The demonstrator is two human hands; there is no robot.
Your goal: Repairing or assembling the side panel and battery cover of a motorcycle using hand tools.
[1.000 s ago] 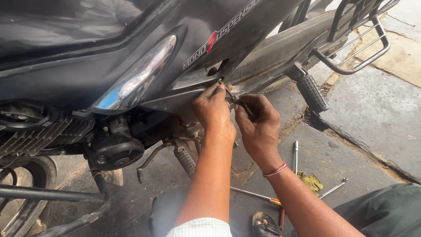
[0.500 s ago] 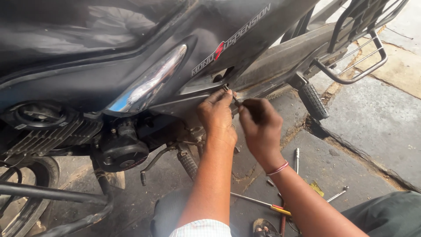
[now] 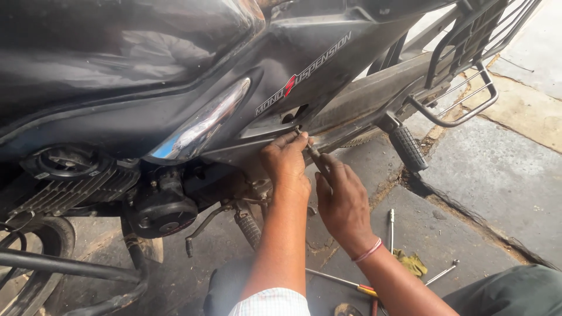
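Working a slim tool, pinched in my right hand, at the motorcycle side panel; my left hand presses its lower edge. Panel's not off yet, I judge.

- Grey paved ground fills the right of the frame, lit by even daylight.
- A dark crack runs diagonally across it at lower right.
- A paler, sandy slab lies at upper right.
- Dusty, stained concrete shows at lower left.
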